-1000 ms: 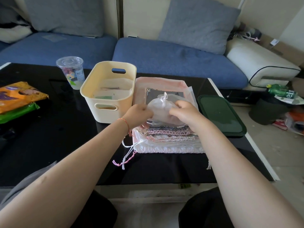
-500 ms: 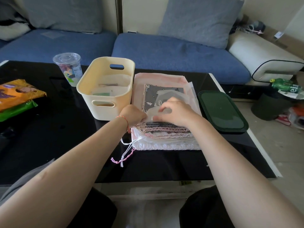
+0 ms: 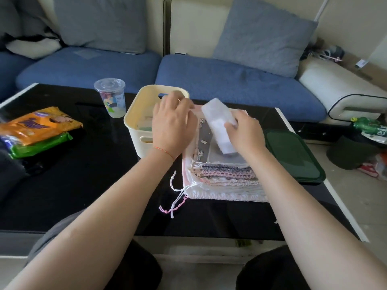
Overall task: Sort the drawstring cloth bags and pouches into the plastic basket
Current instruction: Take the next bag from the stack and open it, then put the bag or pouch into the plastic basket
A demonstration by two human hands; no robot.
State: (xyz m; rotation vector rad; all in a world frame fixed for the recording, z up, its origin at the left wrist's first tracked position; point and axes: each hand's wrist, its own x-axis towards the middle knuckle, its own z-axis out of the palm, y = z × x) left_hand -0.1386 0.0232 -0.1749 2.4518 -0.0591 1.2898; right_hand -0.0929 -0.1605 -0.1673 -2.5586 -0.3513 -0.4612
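The right hand holds a folded, translucent white cloth pouch by its near end, its fingers curled over the top of the fabric while the rest of the pouch juts up and away toward the sofa, lifted above the pile. Beneath it lies the stack of drawstring cloth bags on the glossy black desk, with pink and white cords trailing off its near left corner. The left hand hovers over the right side of the cream plastic basket, back of the hand upward, fingers loosely bent and spread toward the basket's far rim; whether they pinch anything cannot be told. The basket stands just left of the stack and shows some flat items inside. A dark green rectangular lid lies right of the stack. A clear plastic cup with a domed lid stands behind the basket to the left, and orange and green snack packets lie at the desk's left edge.
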